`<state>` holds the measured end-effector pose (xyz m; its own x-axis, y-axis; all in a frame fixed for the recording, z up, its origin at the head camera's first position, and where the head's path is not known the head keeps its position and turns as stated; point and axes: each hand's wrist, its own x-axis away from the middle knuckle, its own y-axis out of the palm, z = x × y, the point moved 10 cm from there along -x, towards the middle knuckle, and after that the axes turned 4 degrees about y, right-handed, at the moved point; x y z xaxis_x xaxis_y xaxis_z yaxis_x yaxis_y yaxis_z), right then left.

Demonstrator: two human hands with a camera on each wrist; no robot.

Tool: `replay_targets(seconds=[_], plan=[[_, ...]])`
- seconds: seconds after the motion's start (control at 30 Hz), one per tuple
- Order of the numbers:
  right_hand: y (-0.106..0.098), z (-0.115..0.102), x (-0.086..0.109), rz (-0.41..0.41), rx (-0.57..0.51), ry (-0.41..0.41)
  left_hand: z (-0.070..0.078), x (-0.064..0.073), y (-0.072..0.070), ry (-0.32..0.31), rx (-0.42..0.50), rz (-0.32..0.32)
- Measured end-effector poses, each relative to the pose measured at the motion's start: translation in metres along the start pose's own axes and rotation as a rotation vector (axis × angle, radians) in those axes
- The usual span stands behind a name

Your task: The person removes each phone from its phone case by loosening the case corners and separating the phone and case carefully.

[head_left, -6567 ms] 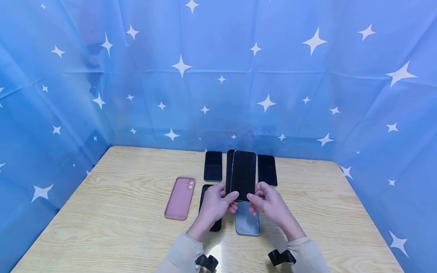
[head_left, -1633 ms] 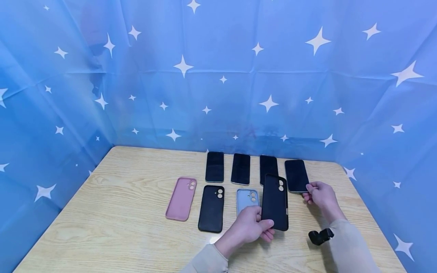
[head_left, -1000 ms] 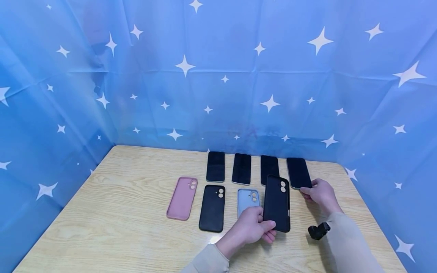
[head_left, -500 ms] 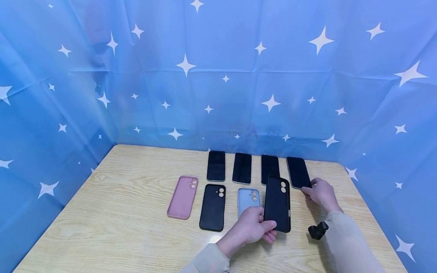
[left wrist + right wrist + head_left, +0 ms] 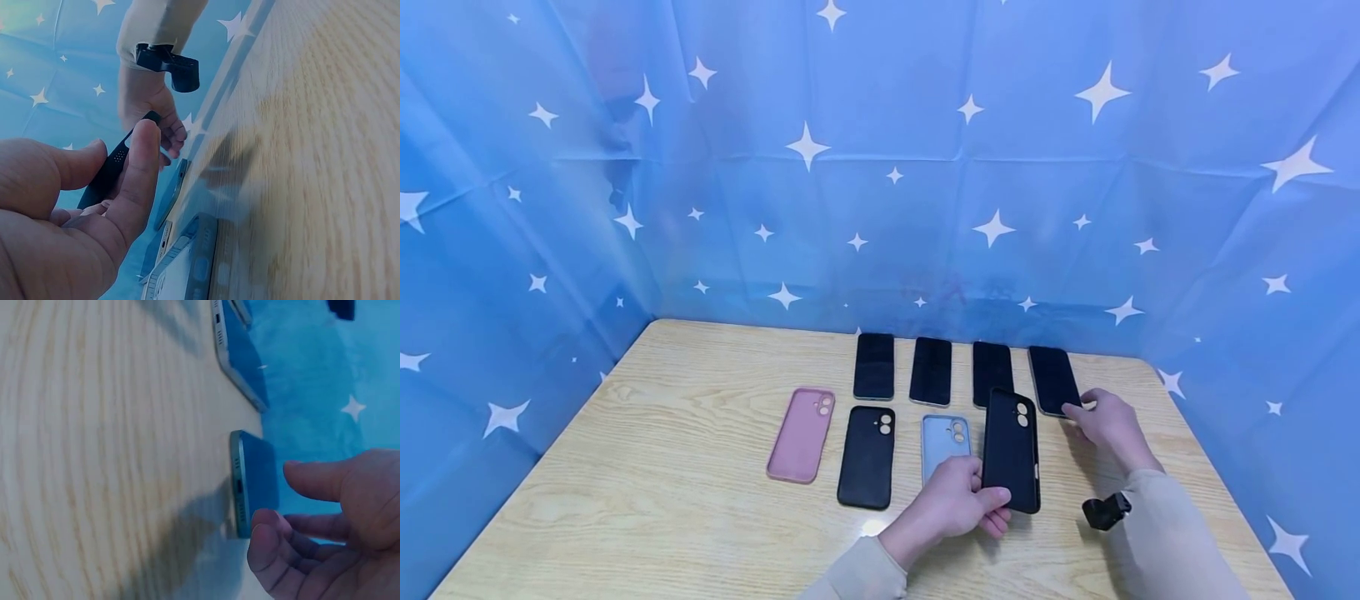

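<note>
My left hand pinches a black phone case by its lower end, thumb on top, holding it tilted above the table. In the left wrist view, the held case sits edge-on between thumb and fingers. My right hand is at the lower end of the rightmost phone. In the right wrist view, thumb and fingers stand apart beside that phone, not gripping it. Three more dark phones lie in the back row; the held case overlaps the third.
In front of the phones lie a pink case, another black case and a light-blue case partly covered by my left hand. The wooden table ends at a blue star-patterned curtain behind and at both sides.
Earlier, both hands held a phone and black case together. The phone now lies rightmost, after a slight push back; the right hand has loosened from it. The left hand keeps the case.
</note>
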<state>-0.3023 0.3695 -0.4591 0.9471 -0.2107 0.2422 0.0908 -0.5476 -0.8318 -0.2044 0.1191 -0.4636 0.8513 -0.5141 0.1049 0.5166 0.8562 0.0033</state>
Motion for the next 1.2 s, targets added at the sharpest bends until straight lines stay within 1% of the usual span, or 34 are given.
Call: replay_targets(seconds=[0.2, 0.43, 0.63, 0.7, 0.8, 0.97, 1.1, 1.2], plan=[[-0.007, -0.017, 0.008, 0.018, 0.01, -0.082, -0.001, -0.001, 0.002, 0.003, 0.006, 0.002], [-0.013, -0.034, 0.018, 0.081, 0.038, -0.152, -0.004, -0.001, 0.005, -0.016, 0.023, 0.014], [-0.014, -0.047, 0.026, 0.135, 0.025, -0.229, -0.006, -0.001, 0.009, -0.033, -0.01, 0.036], [-0.013, -0.049, 0.028, 0.144, 0.014, -0.244, -0.008, -0.001, 0.009, -0.042, -0.029, 0.044], [-0.012, -0.051, 0.03, 0.141, 0.004, -0.253, -0.01, -0.001, 0.01, -0.062, -0.045, 0.052], [-0.01, -0.053, 0.031, 0.111, -0.023, -0.243, -0.015, -0.001, 0.013, -0.103, -0.063, 0.061], [-0.01, -0.055, 0.033, 0.105, -0.029, -0.24, -0.02, -0.002, 0.015, -0.138, -0.092, 0.071], [-0.009, -0.056, 0.034, 0.1, -0.033, -0.237, -0.021, -0.002, 0.015, -0.157, -0.138, 0.08]])
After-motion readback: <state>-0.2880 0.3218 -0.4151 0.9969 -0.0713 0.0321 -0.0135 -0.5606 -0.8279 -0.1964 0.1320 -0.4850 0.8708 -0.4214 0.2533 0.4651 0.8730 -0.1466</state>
